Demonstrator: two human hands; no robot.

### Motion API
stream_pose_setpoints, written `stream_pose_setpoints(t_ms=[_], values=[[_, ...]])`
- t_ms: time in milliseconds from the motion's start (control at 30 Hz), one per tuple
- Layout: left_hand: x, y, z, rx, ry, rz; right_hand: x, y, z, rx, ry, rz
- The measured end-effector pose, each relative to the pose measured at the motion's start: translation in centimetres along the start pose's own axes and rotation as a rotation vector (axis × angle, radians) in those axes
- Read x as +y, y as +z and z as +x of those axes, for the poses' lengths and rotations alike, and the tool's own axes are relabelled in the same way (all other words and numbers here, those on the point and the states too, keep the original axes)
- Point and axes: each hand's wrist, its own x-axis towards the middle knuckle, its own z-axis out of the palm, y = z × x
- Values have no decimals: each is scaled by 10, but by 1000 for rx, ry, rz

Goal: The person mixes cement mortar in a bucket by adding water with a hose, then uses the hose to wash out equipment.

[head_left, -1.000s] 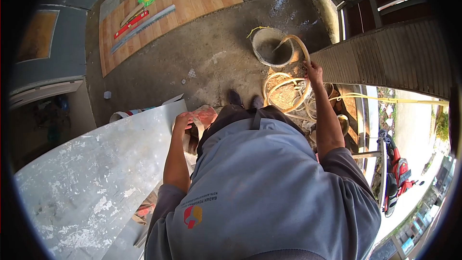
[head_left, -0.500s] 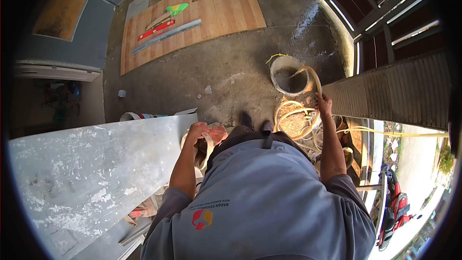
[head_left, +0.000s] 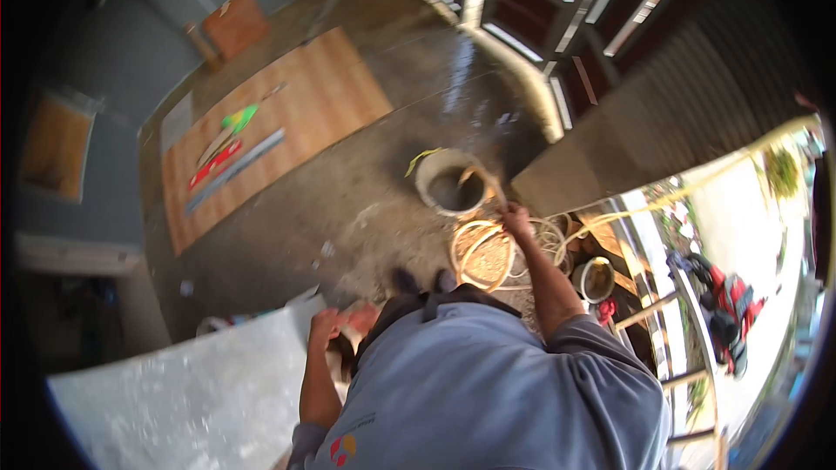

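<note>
Everything sits lower and farther left in the frame than half a second ago, as my view swings: the bucket [head_left: 421, 183] has slid toward the middle, and my right hand [head_left: 515, 219] has shifted with it, still on the hose [head_left: 494, 185]. On the right, a white pot [head_left: 597, 279] now shows more fully.

My right fingers are closed around the beige hose, right of centre, though blur hides just how each one lies. From that grip the hose bends up and to the left in a short arc, crosses the bucket's right rim, and its end points down inside. So the bucket lies up and left of my right hand, near it but not touching, and the hose's long axis along that stretch runs from hand to opening. Below, the rest lies in loops over a pale sandy heap [head_left: 489, 254].

My right hand is clearly the nearer one. My left hand [head_left: 323, 325] is well apart at the lower left, just beside a reddish thing [head_left: 360, 319] and the corner of a grey panel [head_left: 192, 383]; I can't tell whether its fingers are pinching anything. Farther off, at the upper left, a red level [head_left: 214, 165] lies on a wooden board [head_left: 322, 96] on the floor.
</note>
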Motion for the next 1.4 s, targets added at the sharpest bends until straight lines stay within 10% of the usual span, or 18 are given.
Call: stream_pose_setpoints(t_ms=[1033, 1400], values=[[110, 85, 74, -52, -49, 243, -56, -17, -79, 2, -100, -51], [95, 25, 64, -22, 58, 91, -46, -17, -60, -63, -10, -55]])
